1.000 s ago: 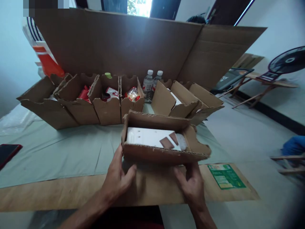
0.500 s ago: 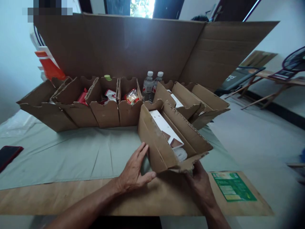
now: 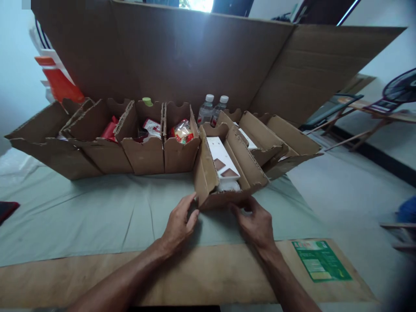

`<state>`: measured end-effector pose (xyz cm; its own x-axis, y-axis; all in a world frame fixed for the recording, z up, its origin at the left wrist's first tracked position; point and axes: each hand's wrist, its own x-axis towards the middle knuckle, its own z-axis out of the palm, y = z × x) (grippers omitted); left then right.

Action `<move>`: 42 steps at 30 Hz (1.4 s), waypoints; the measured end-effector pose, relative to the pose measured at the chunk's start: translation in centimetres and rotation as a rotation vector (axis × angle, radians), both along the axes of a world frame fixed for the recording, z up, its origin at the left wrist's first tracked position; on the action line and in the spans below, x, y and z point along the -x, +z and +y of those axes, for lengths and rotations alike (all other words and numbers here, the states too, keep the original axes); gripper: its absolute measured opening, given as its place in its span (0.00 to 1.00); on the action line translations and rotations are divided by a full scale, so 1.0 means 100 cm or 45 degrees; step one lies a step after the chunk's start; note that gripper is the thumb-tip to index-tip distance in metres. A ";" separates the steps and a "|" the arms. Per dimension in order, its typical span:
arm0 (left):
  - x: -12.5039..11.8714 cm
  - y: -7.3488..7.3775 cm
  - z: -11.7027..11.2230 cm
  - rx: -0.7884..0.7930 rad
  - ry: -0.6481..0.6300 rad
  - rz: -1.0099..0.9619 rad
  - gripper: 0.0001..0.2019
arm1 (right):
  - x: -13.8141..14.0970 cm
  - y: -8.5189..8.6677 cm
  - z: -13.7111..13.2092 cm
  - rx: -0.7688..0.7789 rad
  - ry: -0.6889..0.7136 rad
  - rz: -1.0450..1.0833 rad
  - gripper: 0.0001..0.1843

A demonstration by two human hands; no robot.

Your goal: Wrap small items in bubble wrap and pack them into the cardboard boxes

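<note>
An open cardboard bin (image 3: 242, 197) stands in the middle of the green cloth, angled slightly. Inside it lie a white box with brown squares (image 3: 224, 160) and a clear plastic item (image 3: 229, 186) at the front. My left hand (image 3: 180, 221) is at the bin's front left corner, fingers along its side and thumb near the front face. My right hand (image 3: 256, 223) has its fingers bent at the lower front edge; its fingertips are partly hidden beneath the cardboard. Several similar bins (image 3: 144, 158) stand in a row behind and to the left.
Two capped bottles (image 3: 206, 110) stand behind the held bin. More bins (image 3: 271, 151) are at the right. A tall cardboard panel (image 3: 195, 56) rises at the back. A green printed sheet (image 3: 321, 260) lies front right, a dark phone (image 3: 8, 210) at the left edge.
The bin has moved away from me and left, its front now lower and turned more squarely toward me. Both hands moved forward with it; the left thumb has come closer to the corner.
</note>
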<state>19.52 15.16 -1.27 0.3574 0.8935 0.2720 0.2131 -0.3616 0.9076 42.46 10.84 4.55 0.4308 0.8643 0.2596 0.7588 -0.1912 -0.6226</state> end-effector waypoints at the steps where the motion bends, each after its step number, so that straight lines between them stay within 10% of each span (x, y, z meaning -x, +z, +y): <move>1: 0.002 0.001 0.001 0.002 0.034 -0.002 0.24 | -0.001 0.001 0.011 0.014 -0.016 -0.037 0.22; 20: 0.011 0.002 -0.011 -0.179 0.004 0.232 0.18 | 0.031 -0.020 0.051 -0.069 0.538 -0.032 0.28; 26: 0.011 0.008 -0.017 -0.341 -0.061 0.389 0.17 | 0.061 0.024 0.054 -0.233 0.624 0.003 0.22; 32: 0.010 0.010 -0.013 -0.324 -0.002 0.214 0.14 | 0.113 0.085 0.120 -0.104 0.699 -0.023 0.37; 37: 0.021 0.025 0.003 -0.161 0.320 -0.167 0.13 | 0.128 0.088 0.159 0.067 0.609 -0.253 0.15; 42: 0.044 0.045 0.023 -0.246 0.677 -0.353 0.16 | 0.124 0.081 0.101 0.005 0.602 -0.194 0.12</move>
